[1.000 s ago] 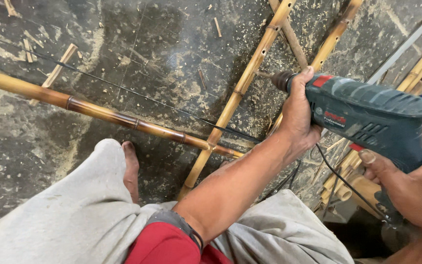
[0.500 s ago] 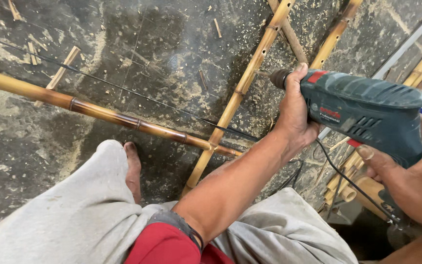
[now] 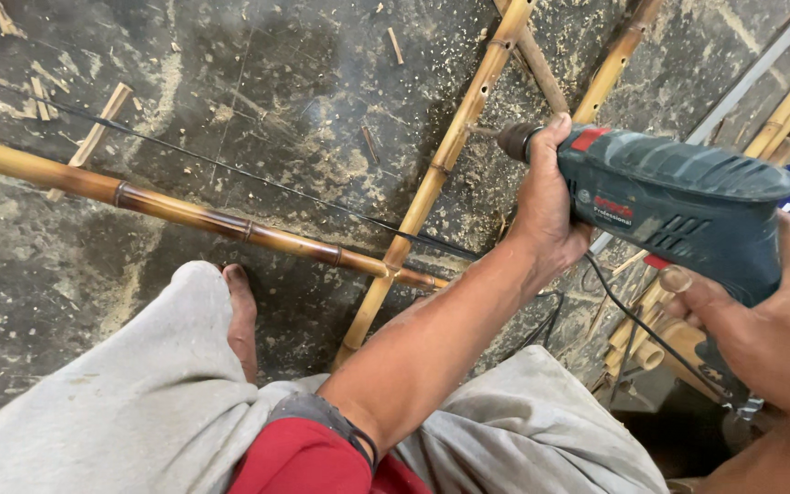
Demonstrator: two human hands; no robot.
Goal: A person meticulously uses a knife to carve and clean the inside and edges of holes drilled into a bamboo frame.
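Right hand (image 3: pixel 770 320) is gripping the drill (image 3: pixel 678 206) handle; left hand (image 3: pixel 546 206) is clamping its front, beside the chuck. Bit is touching the holed bamboo rail (image 3: pixel 454 146), which is crossing a darker pole (image 3: pixel 185 212) on the dusty floor (image 3: pixel 258 82).

A: What's being gripped here?

B: A dark green power drill (image 3: pixel 678 206) is held in both hands. The front of its body, just behind the chuck, is wrapped by the left hand (image 3: pixel 546 206); the handle is gripped by the right hand (image 3: pixel 770 316). The bit is pressed against a pale bamboo pole (image 3: pixel 445 160) with a row of holes.

A: And underneath?

B: A darker bamboo pole (image 3: pixel 185 212) is laid across a sawdust-strewn concrete floor (image 3: pixel 258 82), with a bare foot (image 3: pixel 241 316) seen beside it.
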